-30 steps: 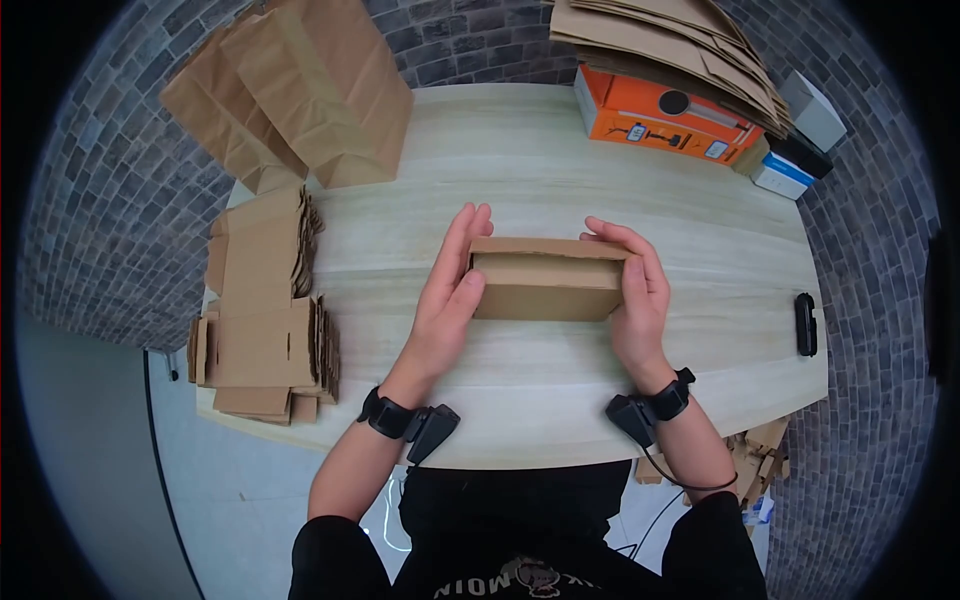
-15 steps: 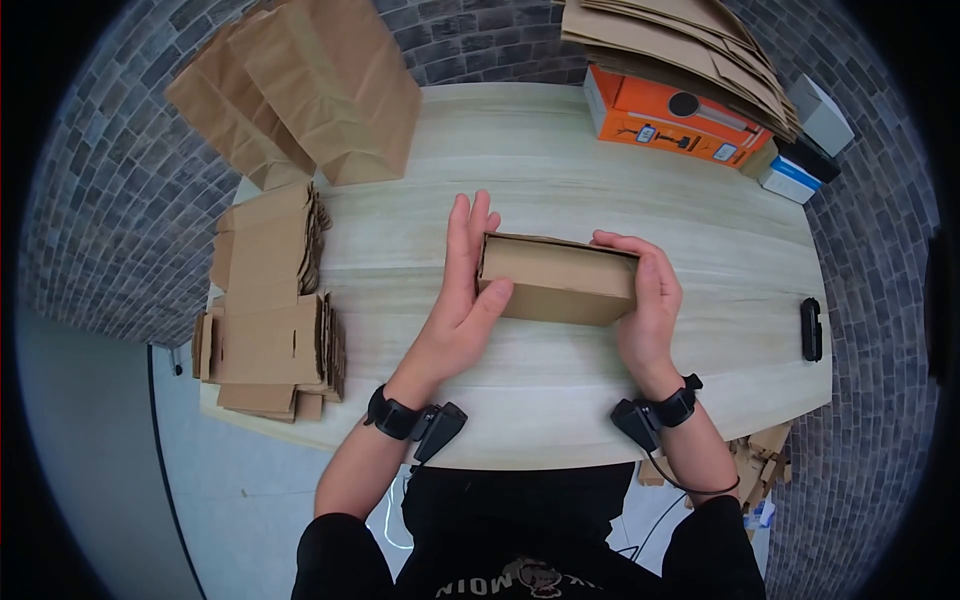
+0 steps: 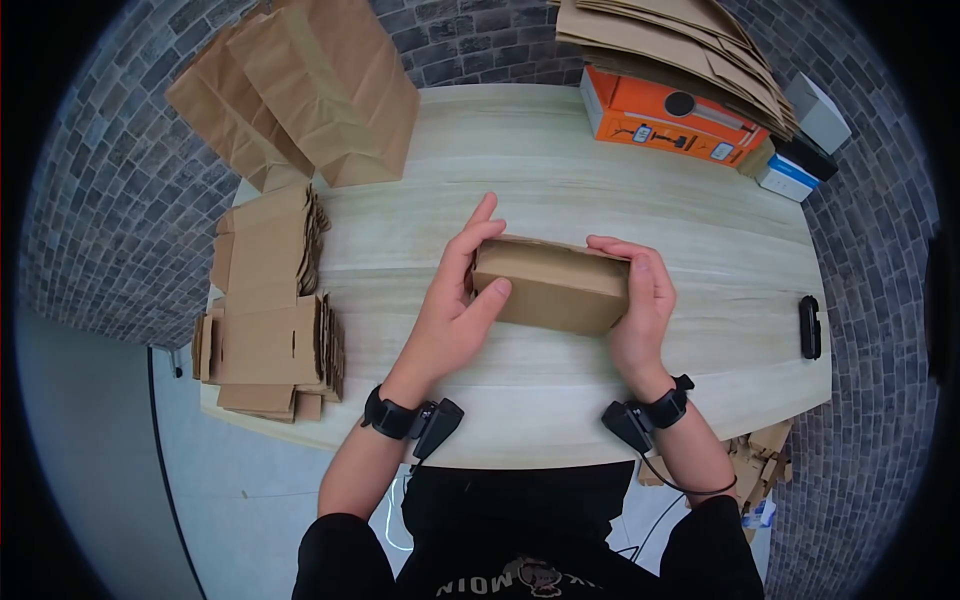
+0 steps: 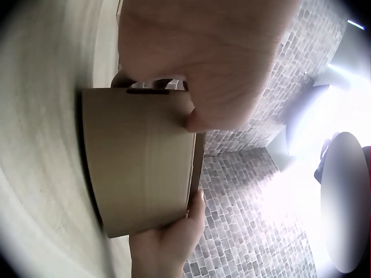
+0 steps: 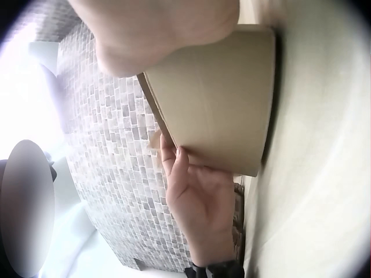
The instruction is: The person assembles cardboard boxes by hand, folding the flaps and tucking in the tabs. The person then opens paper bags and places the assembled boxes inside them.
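A small brown cardboard box (image 3: pixel 545 300) is between the two hands over the middle of the table, its right end turned slightly toward the body. My left hand (image 3: pixel 455 315) grips its left end, thumb on the near top edge, fingers bent around the far corner and one finger pointing away. Round the right end curls my right hand (image 3: pixel 643 315), fingertips at the far corner. In the left wrist view, the box's broad side (image 4: pixel 139 156) shows close to the table. The right wrist view shows the same side (image 5: pixel 214 98), with the left thumb at its upper edge.
Stacks of flattened cardboard boxes (image 3: pixel 265 345) lie along the table's left side. Brown paper bags (image 3: pixel 330 90) stand at the back left. An orange box (image 3: pixel 670 120) under folded cardboard sits at the back right. A black object (image 3: pixel 810 327) lies by the right edge.
The box has turned slightly, its right end now nearer the body. The left fingers, straighter half a second ago, now bend over the far left corner. The far upper panel appears lower than a second ago.
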Motion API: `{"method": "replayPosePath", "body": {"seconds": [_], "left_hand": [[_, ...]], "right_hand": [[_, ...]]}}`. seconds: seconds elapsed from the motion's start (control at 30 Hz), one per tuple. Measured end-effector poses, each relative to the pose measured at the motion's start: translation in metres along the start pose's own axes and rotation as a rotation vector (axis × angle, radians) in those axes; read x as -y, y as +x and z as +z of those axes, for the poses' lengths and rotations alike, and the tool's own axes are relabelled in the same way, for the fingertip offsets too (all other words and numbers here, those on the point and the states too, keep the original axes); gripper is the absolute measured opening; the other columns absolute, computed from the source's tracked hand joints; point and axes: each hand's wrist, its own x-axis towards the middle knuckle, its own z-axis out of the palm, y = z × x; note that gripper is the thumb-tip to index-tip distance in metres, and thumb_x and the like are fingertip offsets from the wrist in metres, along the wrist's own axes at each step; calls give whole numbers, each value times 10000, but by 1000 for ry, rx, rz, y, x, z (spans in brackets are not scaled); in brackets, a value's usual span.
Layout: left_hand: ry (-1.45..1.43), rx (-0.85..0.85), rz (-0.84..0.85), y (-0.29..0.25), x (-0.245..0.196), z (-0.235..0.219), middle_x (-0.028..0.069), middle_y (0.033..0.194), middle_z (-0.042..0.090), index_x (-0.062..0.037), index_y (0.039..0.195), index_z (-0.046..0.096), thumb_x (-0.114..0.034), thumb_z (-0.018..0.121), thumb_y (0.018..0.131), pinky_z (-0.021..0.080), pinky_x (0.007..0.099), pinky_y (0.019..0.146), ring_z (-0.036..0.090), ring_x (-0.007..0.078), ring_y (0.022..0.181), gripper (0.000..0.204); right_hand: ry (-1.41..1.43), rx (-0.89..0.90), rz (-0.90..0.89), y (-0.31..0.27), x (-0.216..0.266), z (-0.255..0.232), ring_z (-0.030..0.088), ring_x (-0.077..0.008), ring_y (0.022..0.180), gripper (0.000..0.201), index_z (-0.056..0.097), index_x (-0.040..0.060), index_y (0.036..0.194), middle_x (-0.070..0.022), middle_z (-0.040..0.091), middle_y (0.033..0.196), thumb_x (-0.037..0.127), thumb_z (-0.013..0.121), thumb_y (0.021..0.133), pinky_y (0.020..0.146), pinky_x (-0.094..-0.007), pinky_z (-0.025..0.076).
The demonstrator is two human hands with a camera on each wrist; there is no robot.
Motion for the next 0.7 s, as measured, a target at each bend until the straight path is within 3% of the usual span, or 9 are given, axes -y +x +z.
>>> {"method": "replayPosePath", "body": {"seconds": [0.07,0.17,0.3,0.37,0.4,0.47,0.57,0.7], "left_hand": [[-191,-69,-39,0,3,2,189,1607,222,-75,1360,444,-15,525,940,277,402,1154,345,276,1424,432],[-205,-106,-44,-2,7,1,197,1578,294,-64,1262,513,-16,530,942,270,393,1152,353,264,1414,325],[-236,-136,-50,-3,14,4,184,1552,342,-52,1256,537,-2,552,948,309,361,1124,376,242,1386,312],[-285,-163,-94,-4,17,3,159,1464,456,-39,1236,550,-14,602,945,356,334,1085,450,221,1320,296],[-286,-160,-91,-6,16,2,159,1464,456,-39,1236,550,-14,602,945,356,334,1085,450,221,1320,296],[-253,-230,-175,-8,16,-1,135,1338,565,-45,1220,559,-75,639,946,416,331,1029,548,203,1199,288],[-275,-278,-174,-8,19,-4,122,1299,580,-34,1176,577,-72,659,936,438,317,1003,567,193,1154,257],[-257,-296,-134,-8,20,-5,149,1325,570,-34,1163,581,-75,658,937,414,328,1033,547,196,1195,242]], "right_hand": [[-4,36,-22,0,-2,-2,588,-224,1129,314,622,-24,1059,-168,652,1202,186,390,1030,1023,-352,417],[-45,129,-71,1,-8,-10,539,-240,1211,321,610,-20,1131,-173,608,1278,162,400,971,1065,-362,376],[47,192,-6,9,-3,-15,498,-249,1268,399,584,-21,1219,-165,580,1320,194,405,934,1089,-365,350],[123,367,31,15,0,-23,474,-249,1297,400,563,-9,1271,-156,571,1332,176,474,929,1094,-364,350],[121,365,28,17,1,-25,474,-249,1297,400,563,-9,1271,-156,571,1332,176,474,929,1094,-364,350],[-64,511,34,21,6,-30,500,-241,1273,428,557,29,1313,-135,575,1332,130,584,898,1088,-362,366],[-176,501,184,21,13,-35,540,-228,1229,482,567,63,1332,-109,586,1320,85,671,862,1058,-355,404],[-203,507,161,25,9,-39,573,-230,1184,456,594,64,1312,-103,602,1302,102,688,868,1021,-356,440]]}}
